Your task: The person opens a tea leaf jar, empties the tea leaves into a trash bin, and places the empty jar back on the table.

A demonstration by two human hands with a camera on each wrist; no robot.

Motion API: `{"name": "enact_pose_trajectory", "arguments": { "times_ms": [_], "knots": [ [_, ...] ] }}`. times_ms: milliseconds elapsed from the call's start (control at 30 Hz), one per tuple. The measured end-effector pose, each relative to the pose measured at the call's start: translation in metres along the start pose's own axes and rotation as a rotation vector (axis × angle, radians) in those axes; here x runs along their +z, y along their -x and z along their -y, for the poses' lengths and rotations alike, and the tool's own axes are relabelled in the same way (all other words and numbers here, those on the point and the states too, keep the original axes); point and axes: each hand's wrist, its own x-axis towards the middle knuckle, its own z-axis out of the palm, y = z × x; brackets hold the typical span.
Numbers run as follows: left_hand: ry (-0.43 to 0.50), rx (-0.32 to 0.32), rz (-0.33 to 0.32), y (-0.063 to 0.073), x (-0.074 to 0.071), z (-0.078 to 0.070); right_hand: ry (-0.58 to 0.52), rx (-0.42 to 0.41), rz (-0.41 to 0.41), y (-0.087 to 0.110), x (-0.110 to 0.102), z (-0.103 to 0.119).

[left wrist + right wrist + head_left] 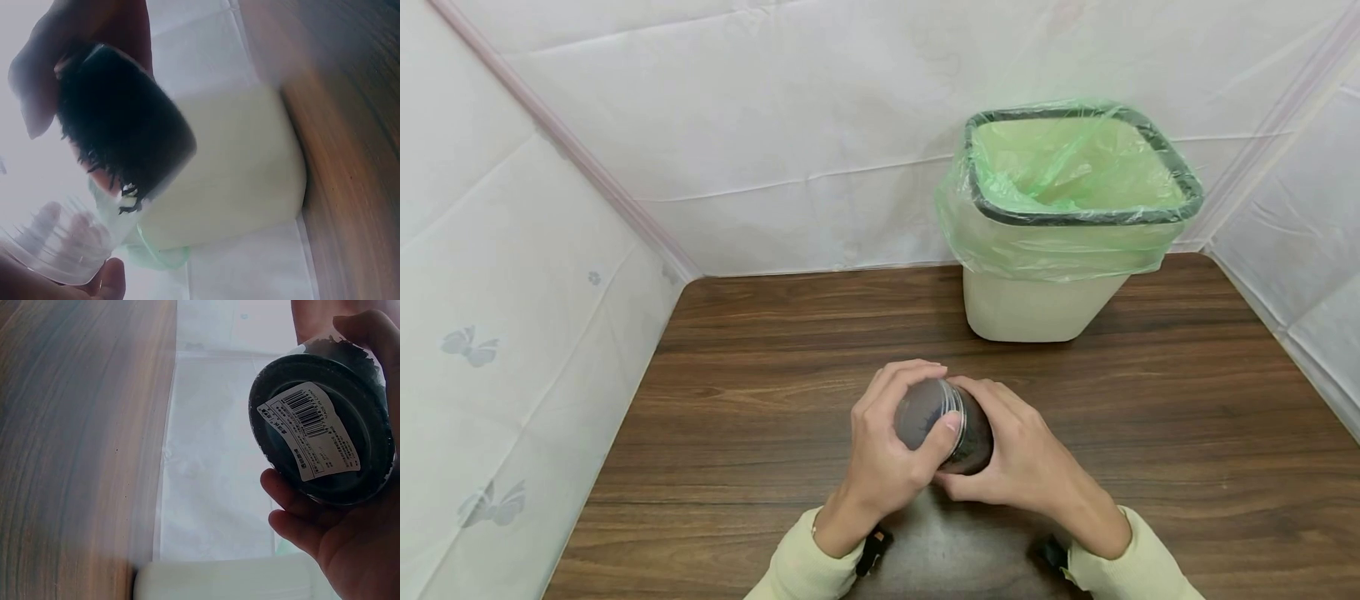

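Between my hands is a clear plastic jar (976,437) with dark shredded contents, tilted over on its side above the table. My left hand (880,450) grips its clear, ridged lid end (62,250), with the thumb lying along the rings near the rim. My right hand (1022,458) curls round the jar's body, fingers over the far side and thumb on the near side. In the left wrist view the dark shreds (119,119) fill the body end and thin out toward the lid. A white barcode label (312,431) shows on the jar's base in the right wrist view.
A cream trash bin (1037,304) lined with a green plastic bag (1060,250) stands at the back right of the brown wood table (737,392). White sheeting (820,117) hangs behind it and along both sides.
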Motion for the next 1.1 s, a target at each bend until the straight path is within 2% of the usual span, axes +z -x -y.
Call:
{"name": "enact_pose_trajectory", "arguments": {
  "times_ms": [167,400,1100],
  "knots": [
    [-0.003,-0.011,-0.007,-0.0021,-0.0028,-0.0011,0.003,0.013,0.004,-0.0002,-0.0005,-0.0004],
    [-0.016,0.009,-0.021,-0.0038,-0.0051,-0.0012,-0.009,0.015,0.002,-0.0012,-0.0018,-0.0008],
    [-0.026,0.007,-0.020,-0.0039,-0.0075,-0.0003,-0.012,0.027,-0.016,-0.0012,-0.0050,-0.0049]
  ]
}}
